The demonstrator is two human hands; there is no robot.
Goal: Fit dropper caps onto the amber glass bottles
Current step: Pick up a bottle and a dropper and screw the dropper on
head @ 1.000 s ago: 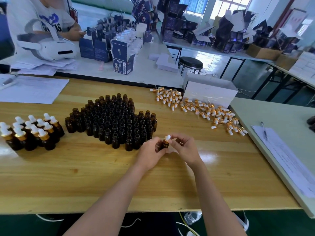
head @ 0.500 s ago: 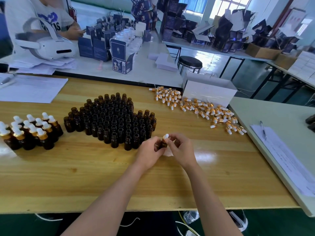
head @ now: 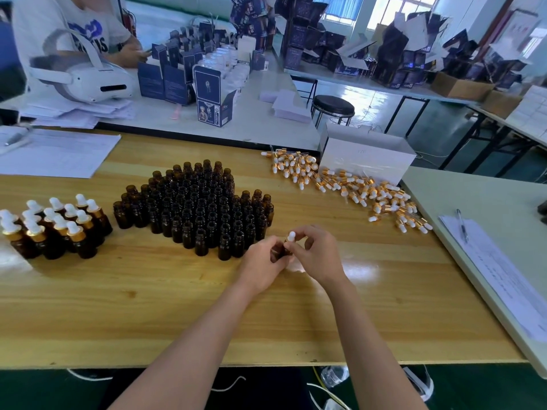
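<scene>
At frame centre, left hand (head: pixel 260 261) grips an amber bottle (head: pixel 280 251); right hand (head: pixel 316 255) pinches its dropper cap (head: pixel 291 235) (broad tabletop (head: pixel 148 306) lies between them and the near edge).

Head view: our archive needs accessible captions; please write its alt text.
The left hand grips an amber bottle while the right hand pinches a white-bulbed dropper cap onto it, over a wooden table. Uncapped bottles stand behind, capped bottles at left, loose caps at right.
</scene>
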